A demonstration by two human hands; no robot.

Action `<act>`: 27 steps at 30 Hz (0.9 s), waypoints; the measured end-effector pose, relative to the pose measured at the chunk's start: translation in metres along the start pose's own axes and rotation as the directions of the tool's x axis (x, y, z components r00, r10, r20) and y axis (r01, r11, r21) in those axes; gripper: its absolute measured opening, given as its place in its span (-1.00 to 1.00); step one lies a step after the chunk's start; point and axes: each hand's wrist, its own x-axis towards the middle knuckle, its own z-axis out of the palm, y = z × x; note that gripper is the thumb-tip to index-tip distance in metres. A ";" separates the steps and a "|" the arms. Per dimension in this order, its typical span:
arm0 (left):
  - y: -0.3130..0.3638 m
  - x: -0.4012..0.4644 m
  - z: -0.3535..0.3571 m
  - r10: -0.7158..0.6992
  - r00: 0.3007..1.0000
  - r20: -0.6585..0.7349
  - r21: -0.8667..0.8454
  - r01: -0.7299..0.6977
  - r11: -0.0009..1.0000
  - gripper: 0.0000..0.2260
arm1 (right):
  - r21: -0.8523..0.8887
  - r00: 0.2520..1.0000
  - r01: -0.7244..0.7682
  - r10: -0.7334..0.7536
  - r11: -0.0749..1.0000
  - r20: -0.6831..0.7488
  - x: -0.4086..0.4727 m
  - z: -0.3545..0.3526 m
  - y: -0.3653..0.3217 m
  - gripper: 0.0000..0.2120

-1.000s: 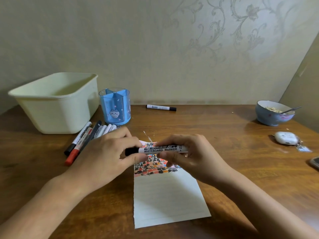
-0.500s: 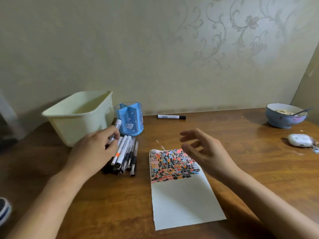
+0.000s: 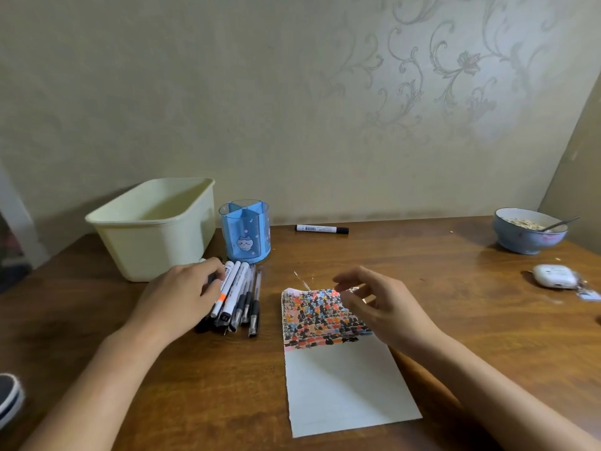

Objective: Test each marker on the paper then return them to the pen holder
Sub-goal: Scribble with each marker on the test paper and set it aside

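The markers [image 3: 234, 297] lie bunched on the table [image 3: 455, 307] right under the left hand [image 3: 182, 297], whose fingers curl onto the pile. Can't tell if it's actually gripping one. The right hand [image 3: 380, 304] hovers loose and empty over the scribbled paper [image 3: 338, 379]. The blue pen holder [image 3: 244, 231] stands just beyond the left hand, and one lone marker [image 3: 322, 229] lies further back.
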 end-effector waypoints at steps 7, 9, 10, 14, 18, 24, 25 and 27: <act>0.023 -0.004 0.015 0.203 0.978 -0.046 -0.030 -0.205 0.978 -0.86 | -0.049 1.000 0.020 -0.020 0.999 0.000 0.000 0.001 0.002 -0.80; 0.040 -0.010 0.017 0.278 0.958 0.069 -0.070 -0.273 0.959 -0.74 | -0.101 1.000 0.023 -0.024 0.995 -0.004 0.004 0.000 0.003 -0.78; 0.048 -0.014 0.017 0.302 0.940 0.157 -0.095 -0.290 0.952 -0.66 | -0.147 1.000 0.029 -0.029 0.989 0.005 0.007 0.000 0.003 -0.77; 0.064 -0.022 0.022 0.338 0.836 0.433 -0.091 -0.332 0.939 -0.26 | -0.319 0.993 0.071 -0.036 0.945 0.113 0.031 -0.006 0.000 -0.69; 0.064 -0.024 0.027 0.334 0.803 0.494 -0.070 -0.346 0.936 -0.06 | -0.491 0.987 0.116 -0.047 0.863 0.151 0.079 -0.012 0.006 -0.60; 0.055 -0.020 0.031 0.336 0.807 0.485 -0.100 -0.331 0.938 -0.05 | -0.647 0.979 -0.009 0.138 0.762 0.148 0.152 0.005 0.039 -0.42; 0.054 -0.019 0.032 0.338 0.807 0.485 -0.106 -0.329 0.938 -0.05 | -0.663 0.976 -0.036 0.169 0.747 0.138 0.160 0.010 0.045 -0.42; 0.052 -0.018 0.033 0.338 0.804 0.489 -0.114 -0.325 0.939 -0.04 | -0.674 0.966 -0.104 0.235 0.731 0.105 0.173 0.020 0.056 -0.44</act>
